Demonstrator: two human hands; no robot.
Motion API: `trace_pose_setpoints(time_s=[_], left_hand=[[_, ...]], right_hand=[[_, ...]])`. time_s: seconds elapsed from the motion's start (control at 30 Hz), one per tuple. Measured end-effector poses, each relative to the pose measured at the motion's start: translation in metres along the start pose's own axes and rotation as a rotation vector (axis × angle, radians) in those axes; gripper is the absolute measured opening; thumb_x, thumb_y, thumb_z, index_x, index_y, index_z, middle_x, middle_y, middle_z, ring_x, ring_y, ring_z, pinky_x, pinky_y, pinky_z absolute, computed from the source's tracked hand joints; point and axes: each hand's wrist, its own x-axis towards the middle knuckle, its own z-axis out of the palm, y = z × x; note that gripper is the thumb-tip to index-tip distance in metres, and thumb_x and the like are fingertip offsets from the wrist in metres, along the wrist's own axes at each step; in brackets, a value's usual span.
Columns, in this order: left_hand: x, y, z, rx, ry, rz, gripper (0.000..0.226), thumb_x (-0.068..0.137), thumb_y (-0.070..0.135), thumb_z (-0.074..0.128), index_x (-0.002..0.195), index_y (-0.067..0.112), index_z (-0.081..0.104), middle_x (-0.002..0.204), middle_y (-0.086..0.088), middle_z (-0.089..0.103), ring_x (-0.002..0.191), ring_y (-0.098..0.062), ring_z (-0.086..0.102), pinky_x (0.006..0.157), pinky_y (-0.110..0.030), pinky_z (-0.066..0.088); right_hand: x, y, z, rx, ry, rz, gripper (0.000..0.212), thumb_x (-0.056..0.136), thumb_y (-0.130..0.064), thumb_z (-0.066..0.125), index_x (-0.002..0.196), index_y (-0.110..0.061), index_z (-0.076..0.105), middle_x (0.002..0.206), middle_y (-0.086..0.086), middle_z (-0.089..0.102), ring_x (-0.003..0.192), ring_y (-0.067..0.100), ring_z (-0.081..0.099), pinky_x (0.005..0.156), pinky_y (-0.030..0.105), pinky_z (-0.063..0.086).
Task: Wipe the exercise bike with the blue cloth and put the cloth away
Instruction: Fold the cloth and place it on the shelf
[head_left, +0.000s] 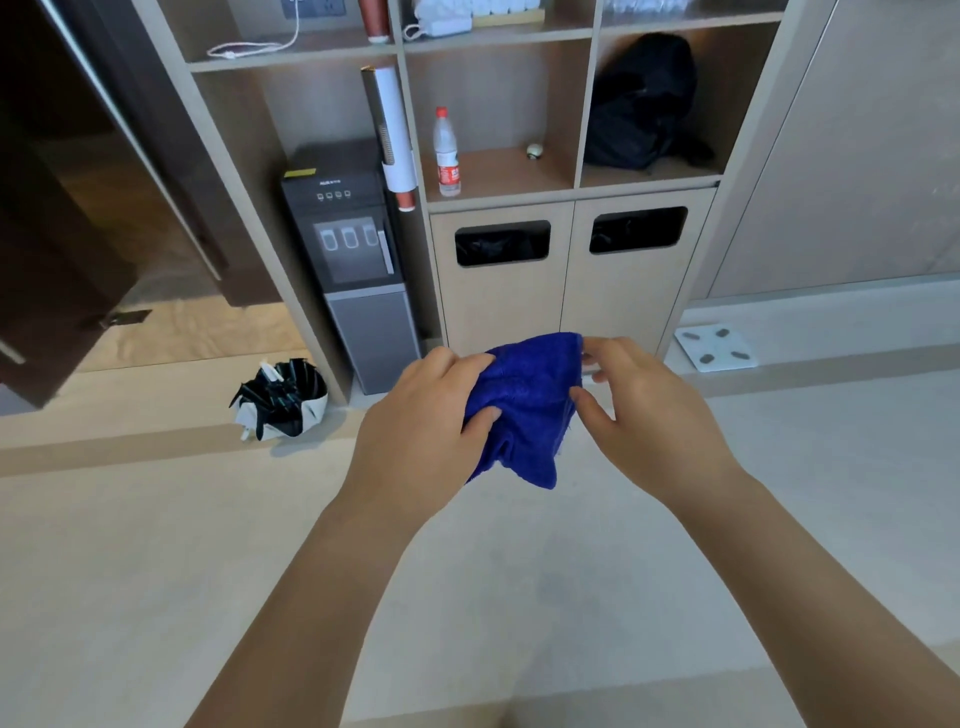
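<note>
A crumpled blue cloth (530, 405) hangs in the air in front of me, held between both hands. My left hand (426, 415) grips its left side, thumb pressed into the fabric. My right hand (644, 410) pinches its right edge with thumb and fingers. The exercise bike is out of view.
Ahead stands a wooden shelving unit (576, 104) with a water bottle (447, 153), a black bag (644, 104) and two bin openings (502, 243) below. A water dispenser (353, 260) stands left of it, a small bin (283, 397) and a white scale (716, 347) on the floor.
</note>
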Motion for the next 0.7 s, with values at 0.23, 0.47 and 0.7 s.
trace_pose_setpoints(time_s=[0.23, 0.47, 0.7], left_hand=[[0.109, -0.004, 0.048, 0.011, -0.02, -0.023, 0.04, 0.095, 0.036, 0.045, 0.135, 0.032, 0.043, 0.114, 0.012, 0.05, 0.102, -0.006, 0.047, 0.073, -0.022, 0.038], [0.23, 0.011, 0.115, -0.007, 0.004, -0.084, 0.039, 0.096, 0.036, 0.045, 0.134, 0.032, 0.043, 0.113, 0.013, 0.05, 0.104, -0.006, 0.048, 0.075, -0.022, 0.041], [0.336, 0.033, 0.166, -0.012, 0.018, -0.145, 0.042, 0.096, 0.036, 0.045, 0.137, 0.029, 0.041, 0.114, 0.011, 0.05, 0.104, -0.008, 0.048, 0.08, -0.027, 0.047]], right_hand=[[0.094, 0.077, 0.009, -0.005, 0.006, -0.004, 0.04, 0.095, -0.031, 0.05, 0.134, -0.024, 0.045, 0.126, -0.009, 0.055, 0.11, 0.01, 0.057, 0.076, 0.023, 0.044], [0.206, 0.175, 0.029, 0.055, -0.065, -0.059, 0.042, 0.095, -0.033, 0.05, 0.135, -0.025, 0.044, 0.125, -0.011, 0.055, 0.109, 0.008, 0.056, 0.079, 0.025, 0.049], [0.303, 0.253, 0.04, 0.12, -0.167, -0.095, 0.038, 0.095, -0.03, 0.051, 0.132, -0.025, 0.045, 0.119, -0.01, 0.056, 0.103, 0.01, 0.057, 0.079, 0.028, 0.05]])
